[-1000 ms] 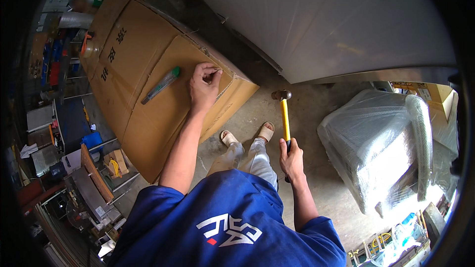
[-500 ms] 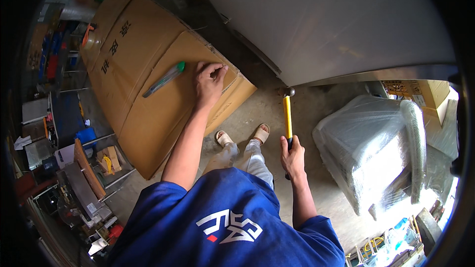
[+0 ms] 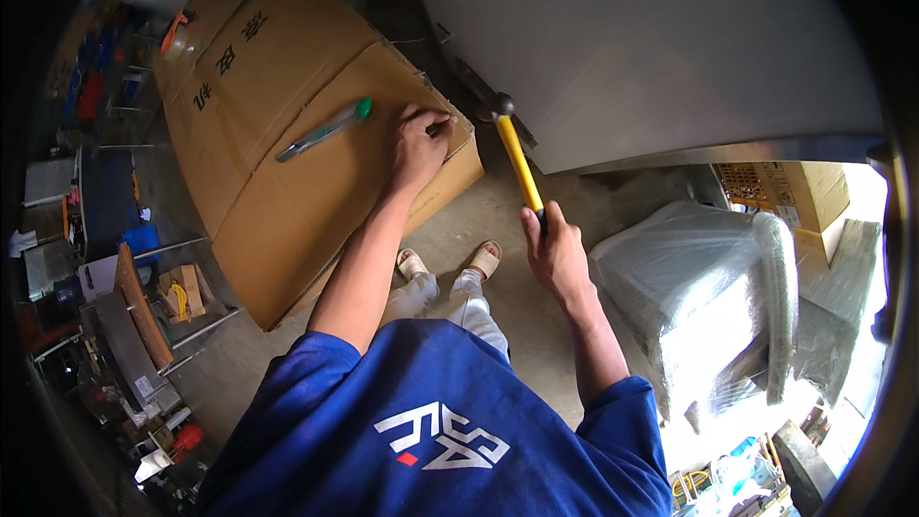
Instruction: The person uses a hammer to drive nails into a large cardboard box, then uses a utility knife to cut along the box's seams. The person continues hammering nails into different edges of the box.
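My right hand point(image 3: 557, 254) is wrapped round the dark grip of a hammer point(image 3: 520, 165). The hammer has a yellow shaft, and its rounded metal head is raised near the edge of a large grey panel. My left hand point(image 3: 421, 148) rests on a big brown cardboard box point(image 3: 316, 201), close to its right corner. Thumb and forefinger pinch together there; whatever they hold, if anything, is too small to make out. A slim, clear tube-like thing with a green end point(image 3: 325, 130) lies on the box, left of that hand.
The grey metal panel point(image 3: 651, 48) fills the upper right. A plastic-wrapped object point(image 3: 689, 287) stands on the floor at right, with a carton point(image 3: 804, 196) behind it. Shelving holding tools and parts point(image 3: 134, 316) lines the left. My feet point(image 3: 485, 259) stand beside the box.
The hammer has risen and swung up and to the left, closer to my left hand. My left hand remains pinched at the box corner, and the whole view has shifted slightly.
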{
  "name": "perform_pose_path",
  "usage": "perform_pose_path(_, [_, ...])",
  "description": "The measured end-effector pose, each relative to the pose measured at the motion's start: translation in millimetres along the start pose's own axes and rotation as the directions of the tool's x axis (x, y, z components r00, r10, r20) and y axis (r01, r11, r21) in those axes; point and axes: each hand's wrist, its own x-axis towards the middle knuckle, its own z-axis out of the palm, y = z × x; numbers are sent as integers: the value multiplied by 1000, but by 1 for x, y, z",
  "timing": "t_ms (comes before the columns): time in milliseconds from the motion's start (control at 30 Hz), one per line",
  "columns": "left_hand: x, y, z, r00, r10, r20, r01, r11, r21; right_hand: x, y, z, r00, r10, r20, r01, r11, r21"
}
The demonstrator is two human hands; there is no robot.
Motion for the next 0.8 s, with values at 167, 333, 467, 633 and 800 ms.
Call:
perform_pose_path(167, [1, 0, 1, 998, -67, 11, 67, 997, -23, 21, -26, 5, 998, -41, 56, 47, 994, -101])
perform_pose_path(333, [-2, 2, 4, 999, -29, -43, 28, 999, -16, 25, -20, 14, 997, -68, 22, 71, 986, -152])
perform_pose_path(467, [-2, -6, 6, 999, -30, -22, 27, 992, -127, 23, -27, 12, 997, -69, 18, 71, 985, -157])
perform_pose_path(633, [-1, -8, 7, 998, 50, -39, -52, 997, -50, 21, -27, 15, 997, -65, 29, 69, 982, -176])
perform_pose_path(800, [-2, -9, 8, 999, 11, -42, -15, 997, -76, 16, -25, 21, 998, -59, -24, 54, 983, -178])
